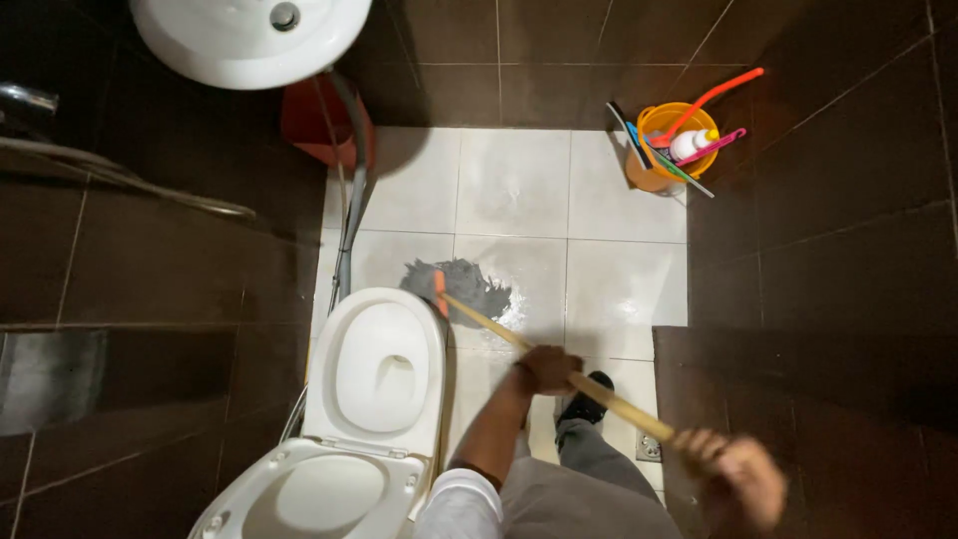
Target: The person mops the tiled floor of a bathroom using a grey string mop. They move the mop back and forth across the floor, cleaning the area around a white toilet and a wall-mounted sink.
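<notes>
One mop (469, 284), grey head flat on the pale floor tiles (514, 185) just beside the toilet (374, 374). One wooden handle, slanting back to two hands: left hand (547, 367) with fingers wrapped around mid-shaft, right hand (736, 477) blurred, fingers curled around the upper end. One orange bucket (654, 150) in the far corner, holding several brushes and one white bottle. One white sink (249, 40) above. One red bin (319, 125) under it.
</notes>
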